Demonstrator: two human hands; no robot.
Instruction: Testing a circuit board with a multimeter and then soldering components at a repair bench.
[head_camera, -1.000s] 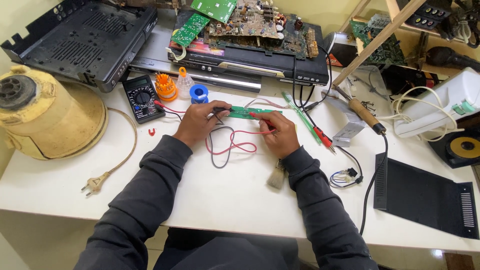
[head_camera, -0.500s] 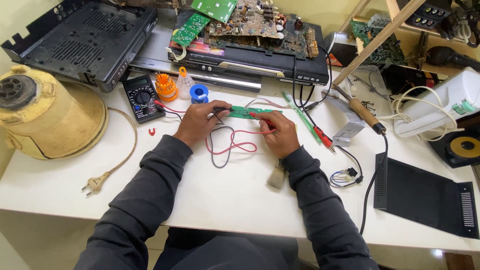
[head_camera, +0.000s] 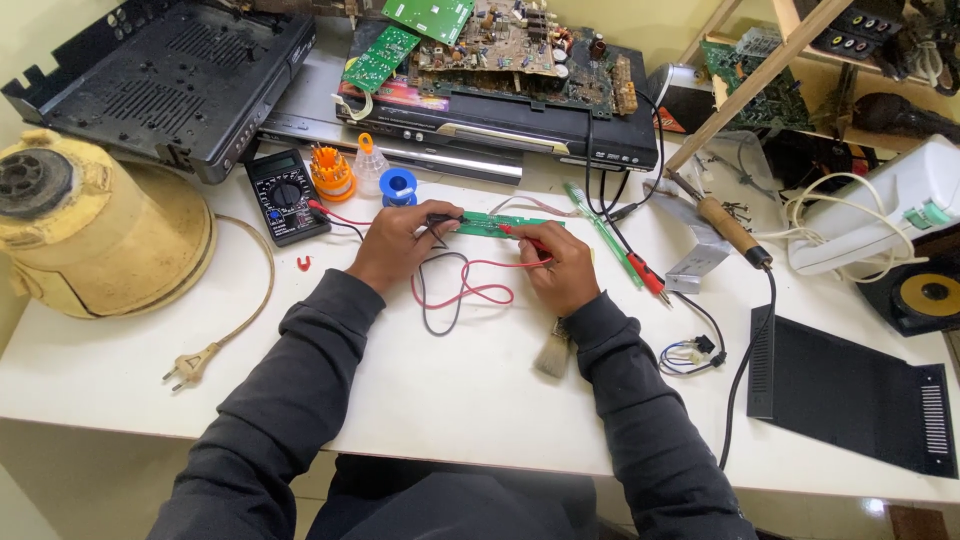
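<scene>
Green circuit strip (head_camera: 497, 223) under probe tips, left hand (head_camera: 392, 243), right hand (head_camera: 556, 266).

L hand (head_camera: 398, 243) & R hand (head_camera: 556, 268) fwd, fingers pinched in grip.

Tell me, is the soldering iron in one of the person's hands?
No. The soldering iron lies on the table, apart from both; the left hand and right hand hold probes on a green circuit board.

From my feed it's a white bench (head_camera: 450, 390) against a yellowish wall (head_camera: 640, 22), wooden shelving (head_camera: 790, 45) off right, soft even light, pale floor (head_camera: 40, 480) below.
</scene>
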